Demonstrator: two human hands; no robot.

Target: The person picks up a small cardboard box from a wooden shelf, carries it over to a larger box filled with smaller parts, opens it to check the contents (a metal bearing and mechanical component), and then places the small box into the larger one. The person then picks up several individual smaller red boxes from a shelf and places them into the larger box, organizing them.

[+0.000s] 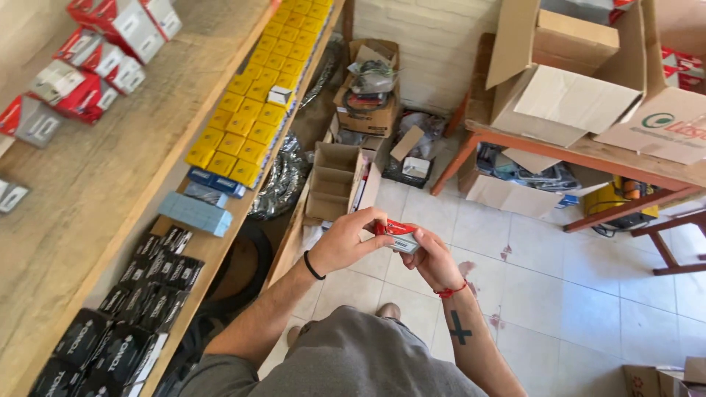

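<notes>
Seen from above, a left hand point(344, 239) and right hand point(430, 259) meet over a tiled floor point(588, 294), fingers curled closed around a small red and grey box point(397, 237) held between them. Left, wooden shelves point(95, 184) hold black boxes point(140, 294) near, yellow boxes point(250, 110) farther.

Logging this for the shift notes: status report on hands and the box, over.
Left hand and right hand both shut on small red box, held chest-high over tiled floor. Wooden shelves at left. Nothing in the way.
</notes>
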